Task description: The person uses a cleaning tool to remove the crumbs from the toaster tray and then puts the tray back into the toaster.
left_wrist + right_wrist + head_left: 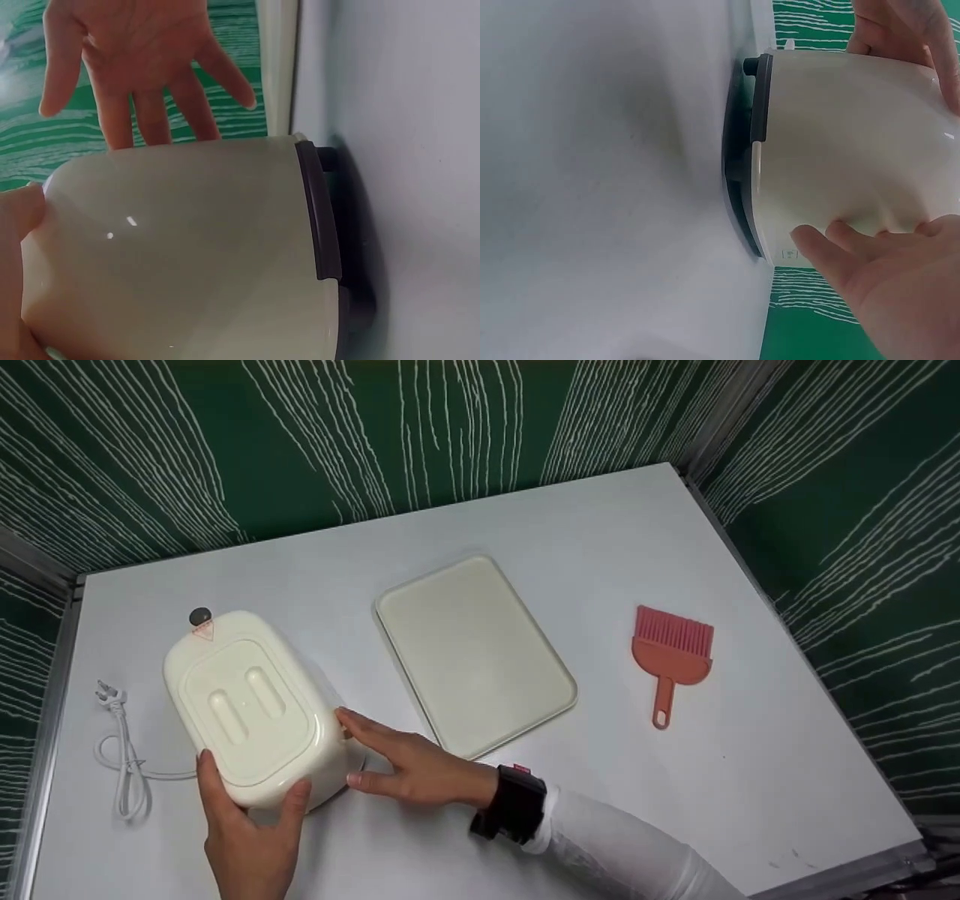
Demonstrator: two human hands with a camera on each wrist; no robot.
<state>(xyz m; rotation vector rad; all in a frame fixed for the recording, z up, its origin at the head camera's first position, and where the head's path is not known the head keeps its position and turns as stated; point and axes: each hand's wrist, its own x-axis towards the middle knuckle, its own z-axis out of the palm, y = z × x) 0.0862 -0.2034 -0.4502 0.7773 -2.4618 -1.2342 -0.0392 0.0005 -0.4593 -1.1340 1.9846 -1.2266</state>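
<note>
From my end, the toaster [259, 712] is over on the left part of the surface [600, 780], top side up. Its long axis runs slantwise: the end with the dark knob [200, 616] points away and a bit left, and the plain end comes back toward the wearer and right. The shell is glossy cream with fat rounded corners, and two long grooves are sunk in the top, parallel to that axis. Low down there's a dark strip [321, 217] along the base. Grip-wise, my left hand [251, 847] is spread wide around the near left corner, and my right hand [416, 769] has its fingers out straight, tips touching the right side. Can't tell whether the base sits completely flat. A pale cord [169, 774] lies left of it, bundled up, then a smooth rectangular tray [480, 660] to the right and a bristly coral brush [671, 660] beyond.
</note>
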